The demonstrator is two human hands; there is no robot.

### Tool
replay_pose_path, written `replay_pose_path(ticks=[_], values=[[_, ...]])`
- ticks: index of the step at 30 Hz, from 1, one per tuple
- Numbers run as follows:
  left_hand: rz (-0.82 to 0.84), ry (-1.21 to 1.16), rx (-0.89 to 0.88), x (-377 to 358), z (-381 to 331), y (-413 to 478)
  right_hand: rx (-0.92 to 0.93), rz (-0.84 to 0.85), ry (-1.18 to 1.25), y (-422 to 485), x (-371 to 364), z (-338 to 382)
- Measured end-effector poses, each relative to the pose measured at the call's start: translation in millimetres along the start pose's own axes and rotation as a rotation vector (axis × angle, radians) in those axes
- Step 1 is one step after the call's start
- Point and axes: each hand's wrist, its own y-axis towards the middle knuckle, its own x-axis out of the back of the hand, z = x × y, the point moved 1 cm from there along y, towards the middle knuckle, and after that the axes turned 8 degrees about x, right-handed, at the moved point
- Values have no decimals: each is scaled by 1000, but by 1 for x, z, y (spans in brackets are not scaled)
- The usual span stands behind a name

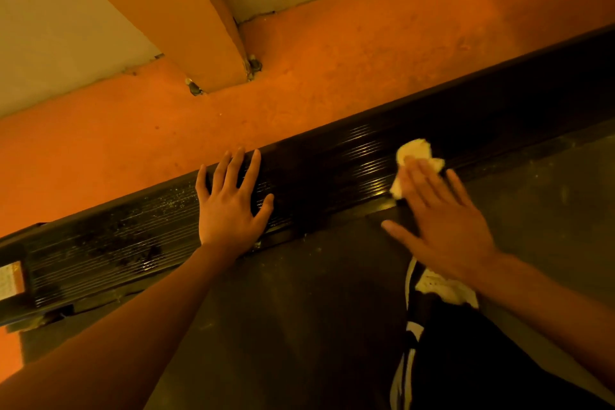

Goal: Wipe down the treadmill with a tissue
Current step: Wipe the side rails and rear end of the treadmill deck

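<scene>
Both hands lay on the treadmill's side rail [316, 163].
Left hand [229, 210] spread flat mid-frame; right hand [442, 220], fingers straight, seemingly pressed the tissue [416, 156].

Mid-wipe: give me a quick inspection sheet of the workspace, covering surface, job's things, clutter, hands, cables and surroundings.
Surface: ribbed black side rail, glossy near the tissue; dust and smudges toward its left end.
Job's things: crumpled tissue on the rail; treadmill belt beside it.
Clutter: nothing seen.
Hands: left hand flat on the rail, fingers spread; right hand presses the tissue with straight fingers.
Cables: nothing seen.
Surroundings: orange floor, bolted post, pale wall.
</scene>
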Motion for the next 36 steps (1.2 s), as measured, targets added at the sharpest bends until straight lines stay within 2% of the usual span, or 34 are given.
replay_pose_path(ticks=[2, 4, 6, 9, 13, 15, 17, 20, 23, 27, 29, 33, 36], values=[[2, -7, -2, 0, 0, 0, -173, 27, 52, -5, 6, -34], [1, -7, 4, -1, 0, -1, -302, -16, 128, 2, 10, -37], [6, -4, 5, 0, -1, 0, -319, -27, 164, 12, 10, -12], [8, 0, 5, 1, -2, -1, -87, -4, 171, 21, 5, 55], [15, 15, 13, 1, -2, 0, 244, 109, 149, 34, -8, 135], [16, 22, 13, 1, -2, 0, 337, 140, 67, 37, -9, 138], [15, 13, 12, 1, -3, 0, 358, 92, 21, 32, -8, 114], [3, 2, 6, 2, -2, 0, 125, -1, 50, 10, -4, 56], [12, 3, 2, 0, 0, 0, -138, 42, 94, -6, 4, 6], [3, 1, 2, 0, -1, 0, -312, 14, 201, 8, 8, 7], [9, 7, 6, 0, -1, -1, -233, -33, 199, 19, 5, 37], [22, 3, 7, 2, -1, 0, 167, 5, 177, 34, -3, 115], [26, 17, 11, 1, 0, 0, 232, -30, 101, 38, -5, 107]])
